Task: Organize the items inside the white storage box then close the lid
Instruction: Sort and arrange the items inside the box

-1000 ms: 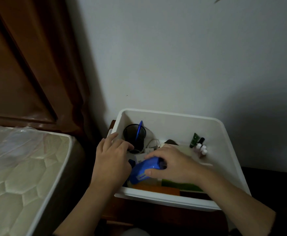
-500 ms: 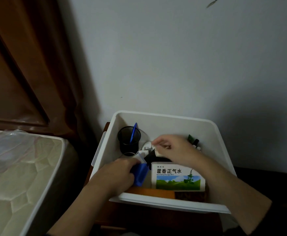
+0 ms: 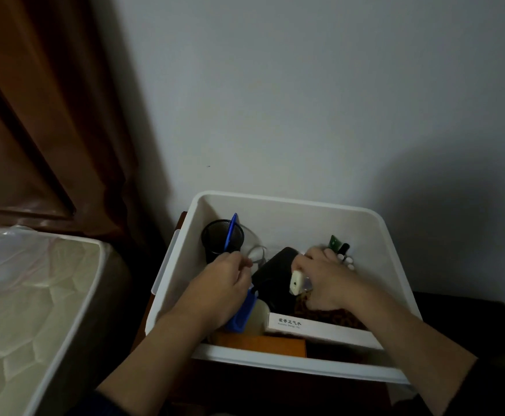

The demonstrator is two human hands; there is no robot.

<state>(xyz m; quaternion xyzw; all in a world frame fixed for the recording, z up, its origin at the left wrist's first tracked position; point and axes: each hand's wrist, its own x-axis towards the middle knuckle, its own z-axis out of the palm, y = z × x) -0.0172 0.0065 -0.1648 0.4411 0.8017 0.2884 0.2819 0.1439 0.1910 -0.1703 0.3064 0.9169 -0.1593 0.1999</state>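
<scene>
- Dim bedroom corner: pale wall (image 3: pixel 305 100), brown curtain (image 3: pixel 50 115), quilted mattress (image 3: pixel 26 310) at left.
- White storage box (image 3: pixel 287 202): open, standing on a dark wooden stand against the wall; no lid in view.
- Contents, rear left: black mesh pen cup (image 3: pixel 215 238), upright, holding a blue pen (image 3: pixel 231 232).
- Contents, centre: black pouch (image 3: pixel 275 271); thin pale cable (image 3: pixel 257 253) looped between it and the cup.
- Contents, rear right: small green and dark bottles (image 3: pixel 339 247), partly hidden by the hand.
- Contents, front: white medicine carton (image 3: pixel 290 322), orange box (image 3: pixel 260 345), blue object (image 3: pixel 242 313) under the left wrist.
- Left hand (image 3: pixel 218 283): fingers curled, apparently pinching the cable; the contact itself is too blurred to confirm.
- Right hand (image 3: pixel 323 280): clasping a small cream-white device (image 3: pixel 296 282), possibly a charger plug.
- Risk, judged: if cable and device are joined, pulling them apart could snag the loop on the pen cup and tip it, spilling the pen.
- Risk, judged: the right wrist, just beside the small bottles, could knock them over.
- Risk, judged: tall upright items may keep a lid from seating.
</scene>
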